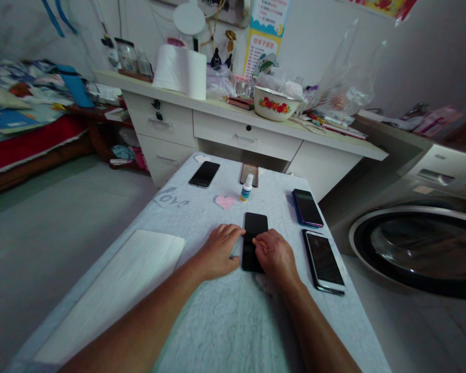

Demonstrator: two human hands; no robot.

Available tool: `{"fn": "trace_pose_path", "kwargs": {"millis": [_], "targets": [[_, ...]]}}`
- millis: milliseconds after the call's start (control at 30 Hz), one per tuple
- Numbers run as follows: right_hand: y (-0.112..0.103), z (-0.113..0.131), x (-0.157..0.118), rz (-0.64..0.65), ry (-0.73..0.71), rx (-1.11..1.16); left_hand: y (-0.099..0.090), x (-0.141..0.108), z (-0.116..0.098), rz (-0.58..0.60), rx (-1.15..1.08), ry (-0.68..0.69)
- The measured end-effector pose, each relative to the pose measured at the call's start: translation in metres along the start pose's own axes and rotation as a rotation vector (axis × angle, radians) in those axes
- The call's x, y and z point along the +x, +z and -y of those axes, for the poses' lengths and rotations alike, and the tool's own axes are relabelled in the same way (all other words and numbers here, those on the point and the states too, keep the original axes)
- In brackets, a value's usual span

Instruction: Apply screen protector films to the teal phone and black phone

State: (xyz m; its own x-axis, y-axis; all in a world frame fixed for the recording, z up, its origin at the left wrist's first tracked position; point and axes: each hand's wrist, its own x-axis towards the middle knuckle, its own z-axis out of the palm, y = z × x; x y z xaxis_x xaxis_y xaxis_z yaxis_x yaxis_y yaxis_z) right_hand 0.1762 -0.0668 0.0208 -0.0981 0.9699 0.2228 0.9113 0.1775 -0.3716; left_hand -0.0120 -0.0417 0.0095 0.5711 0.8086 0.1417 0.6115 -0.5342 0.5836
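Note:
A black smartphone [255,223] lies flat on the cloth-covered table, its screen up, between my two hands. My left hand [221,253] rests at the phone's left edge, with the index fingertip touching the edge and the thumb spread apart. Over the right half of the screen, my right hand [275,255] is curled with its fingertips pressed together. Whatever those fingers may pinch is hidden. Beyond the phone stands a small white spray bottle [246,189] with a blue and yellow label.
Other phones lie around: a black one [204,174] far left, a dark one [308,209] and a white-framed one [325,260] at right. A phone case [249,170] lies behind the bottle. White sheet material [116,290] covers the left side. A washing machine [419,248] stands right.

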Motion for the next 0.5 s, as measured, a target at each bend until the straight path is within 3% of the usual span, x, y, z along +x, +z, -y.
{"fn": "trace_pose_path", "kwargs": {"millis": [500], "targets": [[-0.0029, -0.0044, 0.0007, -0.02, 0.049, 0.001, -0.0007, 0.0, -0.0002, 0.006, -0.015, -0.01]]}}
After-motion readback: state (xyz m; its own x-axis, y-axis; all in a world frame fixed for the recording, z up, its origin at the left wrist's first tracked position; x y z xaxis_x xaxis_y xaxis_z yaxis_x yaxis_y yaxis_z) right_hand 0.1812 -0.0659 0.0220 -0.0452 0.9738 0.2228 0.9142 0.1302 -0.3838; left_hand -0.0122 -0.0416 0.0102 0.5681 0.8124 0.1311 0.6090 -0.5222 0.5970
